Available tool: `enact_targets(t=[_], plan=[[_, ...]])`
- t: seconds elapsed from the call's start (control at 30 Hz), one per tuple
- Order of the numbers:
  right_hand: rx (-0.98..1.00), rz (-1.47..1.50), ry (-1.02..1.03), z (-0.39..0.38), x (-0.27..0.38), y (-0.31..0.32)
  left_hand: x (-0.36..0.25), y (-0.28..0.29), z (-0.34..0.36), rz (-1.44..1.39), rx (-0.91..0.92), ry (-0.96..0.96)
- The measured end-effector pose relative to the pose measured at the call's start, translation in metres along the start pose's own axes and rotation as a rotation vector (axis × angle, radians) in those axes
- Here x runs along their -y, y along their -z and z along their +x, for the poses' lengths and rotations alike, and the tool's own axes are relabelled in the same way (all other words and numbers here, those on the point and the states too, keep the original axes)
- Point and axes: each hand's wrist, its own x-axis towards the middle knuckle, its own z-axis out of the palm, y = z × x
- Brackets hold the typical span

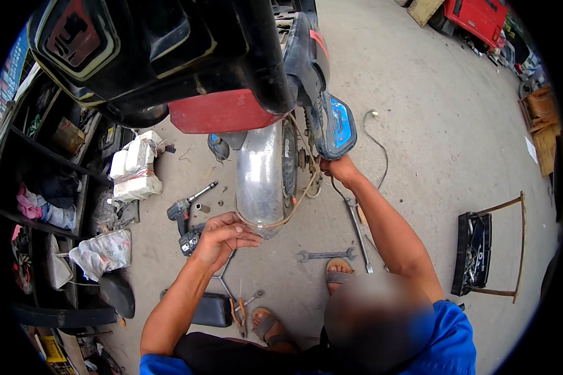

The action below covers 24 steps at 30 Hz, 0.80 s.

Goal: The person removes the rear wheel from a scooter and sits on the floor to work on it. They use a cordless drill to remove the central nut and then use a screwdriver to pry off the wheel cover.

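In front of me stands a scooter or motorcycle with a wheel under a shiny silver mudguard [260,178]. A thin tan cable or hose [281,222] loops round the mudguard's near end. My left hand [222,237] is beside that near end, fingers stretched out, and nothing shows in it. My right hand [339,169] reaches in by the wheel hub [303,157], just below a blue and black panel [339,125]. Its fingers are mostly hidden there, so their grip cannot be seen. A dark cord [338,187] hangs beside that hand.
A cordless impact driver [180,215], pliers [239,315], a double open-ended wrench [326,255] and a long metal bar [360,237] lie on the ground. Left are a cluttered shelf [44,153] and white foam blocks [136,165]; right, a black toolbox [471,253]. A blurred round shape covers the lower middle.
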Motion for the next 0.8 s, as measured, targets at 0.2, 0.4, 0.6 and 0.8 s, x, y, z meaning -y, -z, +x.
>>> enact_targets(t=[0.2,0.4,0.6,0.8], plan=[[-0.011,0.086,-0.112,-0.001,0.014,-0.002,0.001,0.000,0.000,0.000,0.019,0.000],[-0.015,-0.088,0.104,-0.005,0.015,-0.001,0.001,0.004,-0.002,0.013,0.015,-0.004],[0.003,0.046,0.196,-0.005,0.002,0.007,0.000,0.003,-0.002,0.009,0.029,-0.002],[0.036,0.217,-0.152,-0.002,0.005,0.002,0.004,0.007,0.001,0.029,0.037,-0.010]])
